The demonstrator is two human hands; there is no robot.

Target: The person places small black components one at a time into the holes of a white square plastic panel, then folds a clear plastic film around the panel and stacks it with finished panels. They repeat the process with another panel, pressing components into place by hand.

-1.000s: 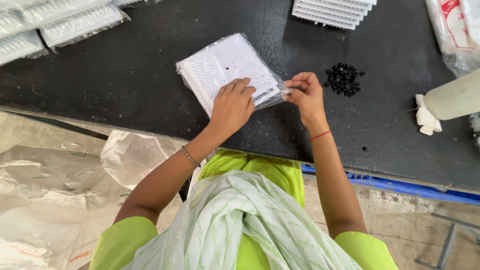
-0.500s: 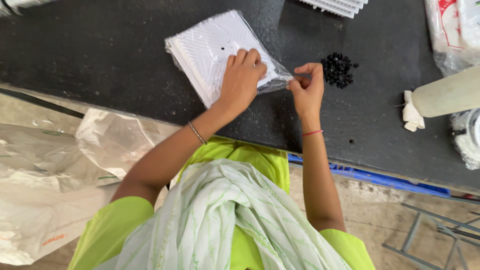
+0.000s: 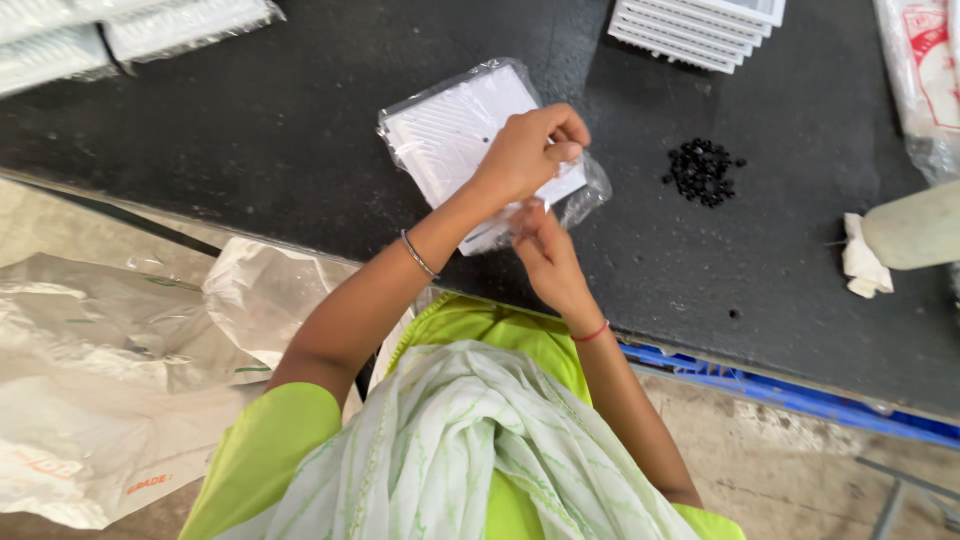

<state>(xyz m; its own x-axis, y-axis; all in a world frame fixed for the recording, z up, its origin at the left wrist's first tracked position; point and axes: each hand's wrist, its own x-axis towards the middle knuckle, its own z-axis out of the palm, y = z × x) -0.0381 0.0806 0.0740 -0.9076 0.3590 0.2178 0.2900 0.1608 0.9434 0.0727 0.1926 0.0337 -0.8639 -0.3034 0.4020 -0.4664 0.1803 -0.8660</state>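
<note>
A stack of white square slatted plastic pieces in a clear plastic bag [image 3: 450, 135] lies on the black table [image 3: 250, 140]. My left hand [image 3: 525, 150] rests over the bag's near right corner, fingers pinched on the plastic. My right hand [image 3: 540, 245] is just below it, gripping the bag's loose open end at the near edge. A small pile of black beads [image 3: 703, 171] lies on the table to the right of both hands, untouched.
More white slatted pieces [image 3: 700, 25] are stacked at the far edge. Bagged white packs [image 3: 130, 35] lie far left. A crumpled white cloth [image 3: 862, 265] and a pale bottle [image 3: 915, 235] sit at right. Large plastic sacks [image 3: 110, 370] lie on the floor at left.
My left hand moved from flat on the bag to its right corner. My right hand dropped from the bag's right end to underneath the left hand. The bag's position in view shifted.
</note>
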